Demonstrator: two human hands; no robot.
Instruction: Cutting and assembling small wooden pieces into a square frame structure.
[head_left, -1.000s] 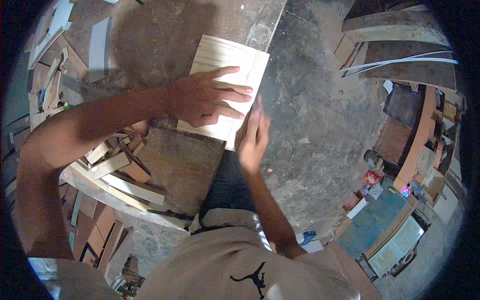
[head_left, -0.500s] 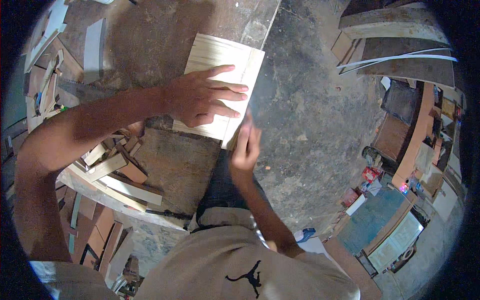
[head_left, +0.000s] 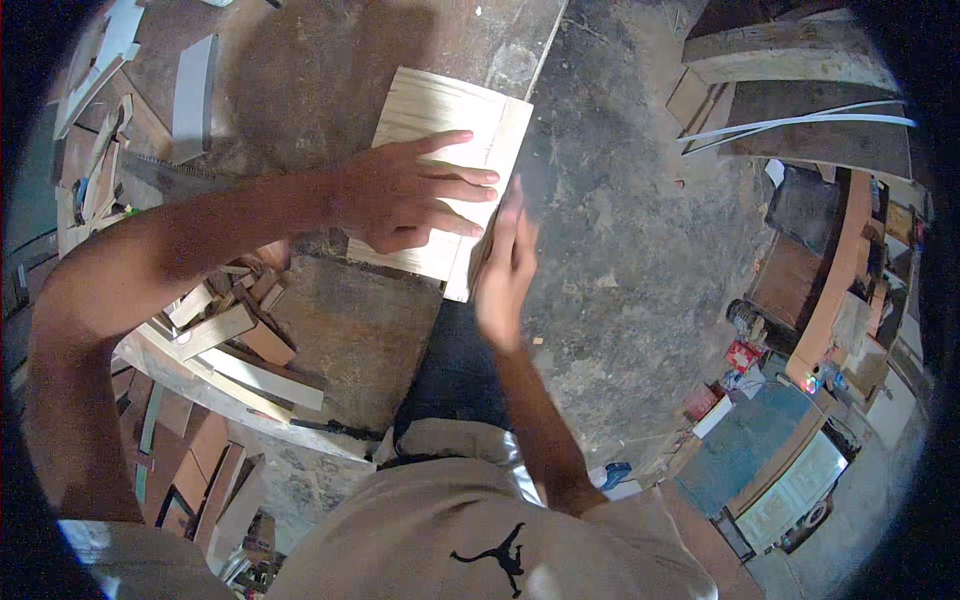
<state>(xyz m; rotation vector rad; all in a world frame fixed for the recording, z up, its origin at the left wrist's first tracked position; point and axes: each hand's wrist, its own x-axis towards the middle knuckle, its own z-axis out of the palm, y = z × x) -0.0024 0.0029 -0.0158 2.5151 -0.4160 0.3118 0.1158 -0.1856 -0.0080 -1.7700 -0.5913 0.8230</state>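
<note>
Pale board [head_left: 455, 115], partly hidden beneath hands [head_left: 405, 195]

Landmark: the dark, worn workbench [head_left: 340, 330].
Wood scraps: a heap of short offcuts [head_left: 235, 320] lies on the left part of the workbench.
Grey strip: a long flat piece [head_left: 190, 95] lies at the far left of the workbench.
Floor: grey dusty ground [head_left: 640, 230] spreads right of the workbench.
Big boards: large planks [head_left: 790, 90] are stacked far right of the workbench.
Blue sheet: a flat blue panel [head_left: 745, 440] lies far right, nearer than the workbench.
</note>
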